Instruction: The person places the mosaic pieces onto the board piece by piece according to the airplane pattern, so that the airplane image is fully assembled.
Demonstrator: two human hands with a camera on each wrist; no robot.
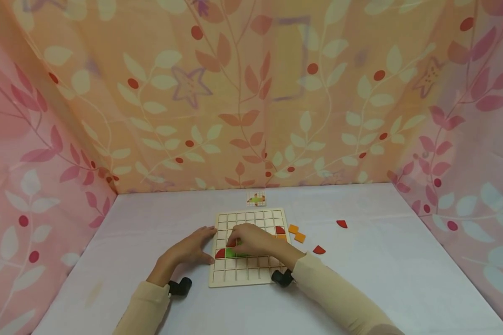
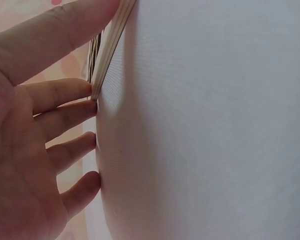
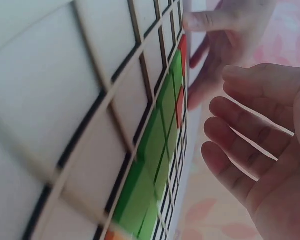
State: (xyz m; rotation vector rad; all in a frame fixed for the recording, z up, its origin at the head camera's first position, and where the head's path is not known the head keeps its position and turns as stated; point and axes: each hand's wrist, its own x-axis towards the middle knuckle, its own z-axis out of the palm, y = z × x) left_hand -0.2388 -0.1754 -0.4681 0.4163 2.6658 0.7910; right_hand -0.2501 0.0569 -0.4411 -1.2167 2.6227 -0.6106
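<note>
A pale wooden grid board (image 1: 230,277) lies on the table. Green tiles (image 3: 152,135) sit in its middle squares, partly covered by my right hand in the head view. Red quarter-round pieces (image 1: 220,253) are at the left end of the green, and another red piece (image 1: 280,230) is at the right above an orange tile (image 1: 281,237). My right hand (image 1: 253,239) hovers over the board beside the left red pieces, its fingers relaxed with nothing visible between them. My left hand (image 1: 188,250) touches the board's left edge with extended fingers and thumb.
Two loose orange tiles (image 1: 300,237) lie right of the board. Farther right are two loose red quarter-round pieces, one nearer (image 1: 319,250) and one farther back (image 1: 342,224). A small picture card (image 1: 256,199) lies behind the board. Patterned curtains (image 1: 243,102) enclose the table.
</note>
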